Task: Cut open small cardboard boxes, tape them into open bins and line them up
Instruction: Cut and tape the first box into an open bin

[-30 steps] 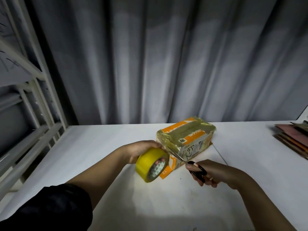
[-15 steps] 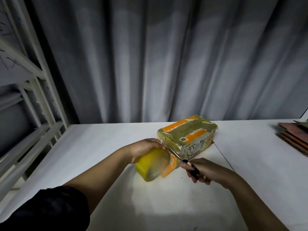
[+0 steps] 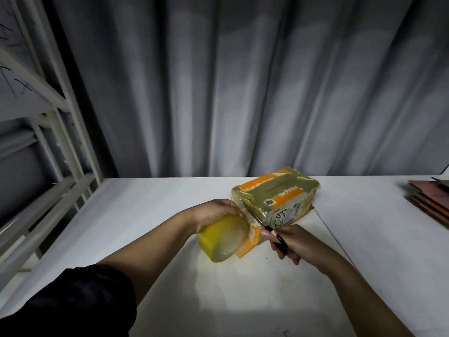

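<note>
White tabletop [image 3: 150, 215]: tape-wrapped orange cardboard box [image 3: 274, 194], long axis running away rightward; left hand [image 3: 213, 212] grips yellow tape roll [image 3: 223, 239] at near end; right hand [image 3: 289, 242] grips black-handled scissors [image 3: 269, 231] there.

**Dim room, one pool of light on the worktop**

The scene is dark overall. A bright patch falls on the white worktop [image 3: 170, 283] near the bottom centre, fading to grey toward the edges. The curtain [image 3: 243, 93] shows soft pale bands between deep folds. The tape roll [image 3: 222, 240] is smeared by motion blur. The shelving [image 3: 48, 117] at left bows with wide-angle distortion. The dark sleeve [image 3: 73, 305] is nearly black, without detail.
</note>
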